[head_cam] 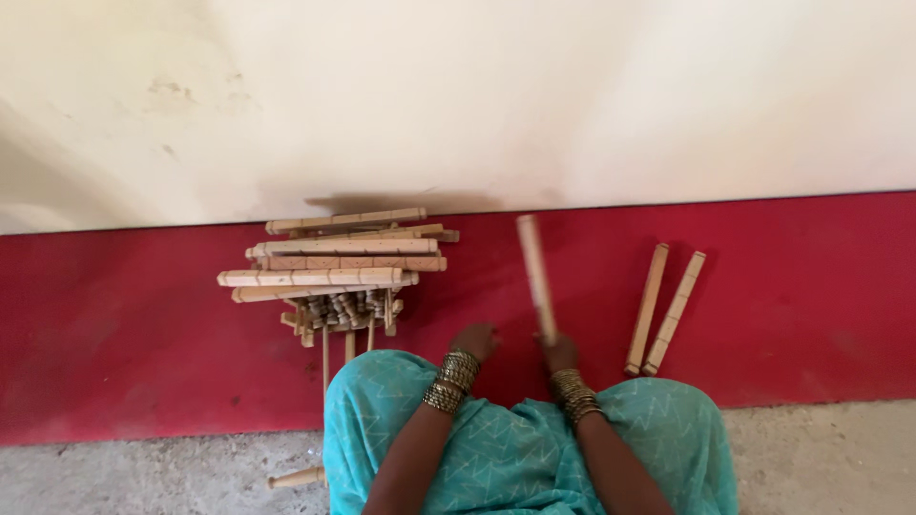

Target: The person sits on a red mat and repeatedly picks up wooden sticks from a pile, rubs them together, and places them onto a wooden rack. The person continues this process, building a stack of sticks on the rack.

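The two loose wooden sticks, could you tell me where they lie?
The two loose wooden sticks lie side by side on the red band, right of the right hand.

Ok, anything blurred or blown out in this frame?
Head view: the wooden stick in the right hand is smeared by motion blur; the stacked slats and the left hand are sharp; the wall looks washed out, with a soft shadow above the stack.
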Motion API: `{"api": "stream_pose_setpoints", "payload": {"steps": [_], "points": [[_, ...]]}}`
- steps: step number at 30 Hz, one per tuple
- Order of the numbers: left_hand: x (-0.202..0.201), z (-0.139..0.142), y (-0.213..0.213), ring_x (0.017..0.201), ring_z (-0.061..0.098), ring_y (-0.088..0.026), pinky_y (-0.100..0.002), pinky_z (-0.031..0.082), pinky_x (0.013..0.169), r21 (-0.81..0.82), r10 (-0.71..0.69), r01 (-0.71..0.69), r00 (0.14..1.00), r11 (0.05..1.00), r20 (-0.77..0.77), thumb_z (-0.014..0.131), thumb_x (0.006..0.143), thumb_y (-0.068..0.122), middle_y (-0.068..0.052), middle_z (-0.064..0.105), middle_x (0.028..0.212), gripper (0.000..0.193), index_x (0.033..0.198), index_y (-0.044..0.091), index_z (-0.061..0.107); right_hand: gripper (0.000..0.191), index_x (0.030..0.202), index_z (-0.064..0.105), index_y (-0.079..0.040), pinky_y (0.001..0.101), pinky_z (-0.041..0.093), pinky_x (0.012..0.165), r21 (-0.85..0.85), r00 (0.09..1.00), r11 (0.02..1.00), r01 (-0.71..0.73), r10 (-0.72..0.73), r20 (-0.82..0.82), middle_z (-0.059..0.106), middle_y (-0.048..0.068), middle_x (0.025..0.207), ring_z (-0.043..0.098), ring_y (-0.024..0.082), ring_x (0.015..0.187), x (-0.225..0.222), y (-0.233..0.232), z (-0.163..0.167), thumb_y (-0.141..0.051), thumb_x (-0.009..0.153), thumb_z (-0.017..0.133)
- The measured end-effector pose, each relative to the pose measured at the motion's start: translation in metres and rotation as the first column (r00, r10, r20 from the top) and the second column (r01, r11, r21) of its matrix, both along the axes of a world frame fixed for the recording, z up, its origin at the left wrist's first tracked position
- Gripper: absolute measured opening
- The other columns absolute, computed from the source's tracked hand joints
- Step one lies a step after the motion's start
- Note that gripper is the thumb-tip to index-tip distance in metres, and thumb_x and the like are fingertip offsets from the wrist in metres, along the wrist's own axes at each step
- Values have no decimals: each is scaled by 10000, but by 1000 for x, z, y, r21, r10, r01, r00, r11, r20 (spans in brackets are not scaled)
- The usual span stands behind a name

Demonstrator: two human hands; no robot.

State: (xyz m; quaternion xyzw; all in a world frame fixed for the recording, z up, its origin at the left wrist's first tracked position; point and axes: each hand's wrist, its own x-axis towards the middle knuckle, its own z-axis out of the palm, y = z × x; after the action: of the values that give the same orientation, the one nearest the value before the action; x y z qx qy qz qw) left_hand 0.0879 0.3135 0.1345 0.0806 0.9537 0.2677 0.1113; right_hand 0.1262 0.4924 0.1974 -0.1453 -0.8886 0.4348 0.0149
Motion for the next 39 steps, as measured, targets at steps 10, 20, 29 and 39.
{"api": "stream_pose_setpoints", "payload": {"steps": [10, 20, 29, 39], "points": [[-20, 47, -75, 690, 632, -260, -434, 585, 565, 870, 732, -425, 505, -250, 457, 644, 983, 163, -140, 655, 1086, 337, 1283, 55, 535, 521, 1114, 678, 72, 549, 581, 765, 230, 864, 842, 487, -426, -269, 658, 310, 1051, 670, 437, 908, -15, 96, 2, -415, 937, 717], [-25, 66, -127, 827, 710, -311, -475, 623, 728, 633, 427, -173, 604, -755, 673, 637, 973, 338, -110, 667, 1132, 471, 1364, 98, 531, 444, 1239, 711, -34, 501, 574, 963, 195, 964, 945, 261, -267, 1, 694, 238, 1247, 697, 394, 1117, -23, 85, -36, -388, 971, 700], [-20, 76, -137, 639, 635, -209, -383, 575, 609, 606, 399, -197, 593, -771, 700, 733, 907, 483, -46, 694, 910, 475, 1206, 151, 573, 354, 1180, 732, -61, 485, 556, 969, 193, 983, 964, 184, -185, -17, 726, 197, 1213, 689, 377, 1111, -23, 77, -36, -340, 965, 697], [-22, 70, -130, 357, 428, -171, -307, 433, 355, 512, 246, -472, 516, -718, 820, 676, 932, 394, -93, 481, 665, 364, 941, 32, 712, 486, 1240, 680, -49, 494, 573, 927, 91, 997, 995, 49, -43, -62, 694, 180, 1222, 685, 352, 1085, -21, 61, -28, -416, 924, 722]]}}
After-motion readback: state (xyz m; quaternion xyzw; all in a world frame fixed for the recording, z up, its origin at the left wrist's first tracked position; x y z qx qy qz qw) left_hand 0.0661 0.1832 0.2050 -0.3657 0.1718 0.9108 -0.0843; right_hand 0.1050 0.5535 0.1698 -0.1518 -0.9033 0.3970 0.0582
